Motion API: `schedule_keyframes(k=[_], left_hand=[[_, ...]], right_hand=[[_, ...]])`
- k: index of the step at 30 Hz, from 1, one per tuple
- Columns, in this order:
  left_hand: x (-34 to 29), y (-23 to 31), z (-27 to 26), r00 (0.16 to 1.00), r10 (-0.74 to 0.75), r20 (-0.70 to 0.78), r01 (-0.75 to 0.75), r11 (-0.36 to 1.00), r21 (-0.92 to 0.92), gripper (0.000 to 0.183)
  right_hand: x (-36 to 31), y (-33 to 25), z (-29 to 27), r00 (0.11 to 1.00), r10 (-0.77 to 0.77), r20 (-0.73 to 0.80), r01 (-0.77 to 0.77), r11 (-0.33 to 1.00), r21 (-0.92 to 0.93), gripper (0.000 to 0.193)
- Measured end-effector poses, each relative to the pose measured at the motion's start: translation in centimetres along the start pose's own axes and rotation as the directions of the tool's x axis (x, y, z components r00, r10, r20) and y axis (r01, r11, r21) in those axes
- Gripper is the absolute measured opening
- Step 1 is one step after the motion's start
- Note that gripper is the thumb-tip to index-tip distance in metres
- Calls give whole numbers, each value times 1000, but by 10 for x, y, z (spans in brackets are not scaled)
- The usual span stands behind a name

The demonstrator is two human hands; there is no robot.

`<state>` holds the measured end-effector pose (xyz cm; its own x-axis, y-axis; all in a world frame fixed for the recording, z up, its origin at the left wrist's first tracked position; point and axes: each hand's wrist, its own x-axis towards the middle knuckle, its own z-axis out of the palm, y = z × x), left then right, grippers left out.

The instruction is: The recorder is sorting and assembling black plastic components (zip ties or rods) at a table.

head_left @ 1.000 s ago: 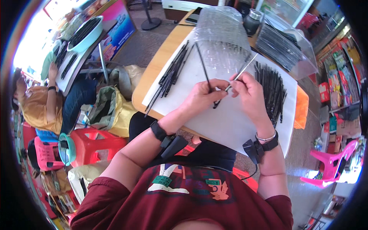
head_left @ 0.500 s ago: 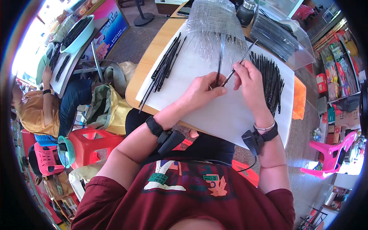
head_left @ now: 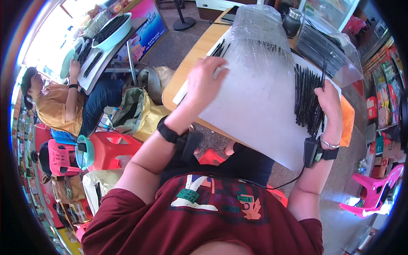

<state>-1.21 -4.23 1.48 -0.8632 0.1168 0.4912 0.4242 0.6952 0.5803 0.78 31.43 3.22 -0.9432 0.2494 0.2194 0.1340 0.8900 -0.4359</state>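
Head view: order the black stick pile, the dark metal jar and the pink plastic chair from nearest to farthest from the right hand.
1. Black stick pile, touching the right hand, on its left.
2. Dark metal jar, up at the table's far end.
3. Pink plastic chair, on the floor, lower right.

Person in yellow shirt (head_left: 53,108) sitting at left, working at second surface (head_left: 111,50) carrying teal basin (head_left: 114,29). Red stool (head_left: 111,149), pink chairs (head_left: 373,194), olive bag (head_left: 135,108) standing on floor. Dark jar (head_left: 292,22) sitting on wooden surface (head_left: 189,63).
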Motion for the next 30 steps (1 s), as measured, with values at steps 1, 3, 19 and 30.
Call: schedule_keyframes(k=[1, 3, 19, 30], left_hand=[[2, -5, -12, 1000, -29, -10, 30, 989, 143, 28], [-1, -29, -16, 999, -44, 6, 41, 958, 283, 36], [-31, 8, -32, 900, -229, 371, 118, 947, 298, 41], [-40, 8, -46, 931, -169, 323, 80, 959, 271, 32]], right_hand=[[3, 0, 0, 994, 55, 95, -46, 994, -95, 33], [-1, -4, 1, 976, 124, 180, -89, 977, -192, 33], [-45, -87, 66, 776, -598, 198, 599, 798, 64, 18], [-46, -92, 59, 780, -596, 194, 577, 803, 147, 13]])
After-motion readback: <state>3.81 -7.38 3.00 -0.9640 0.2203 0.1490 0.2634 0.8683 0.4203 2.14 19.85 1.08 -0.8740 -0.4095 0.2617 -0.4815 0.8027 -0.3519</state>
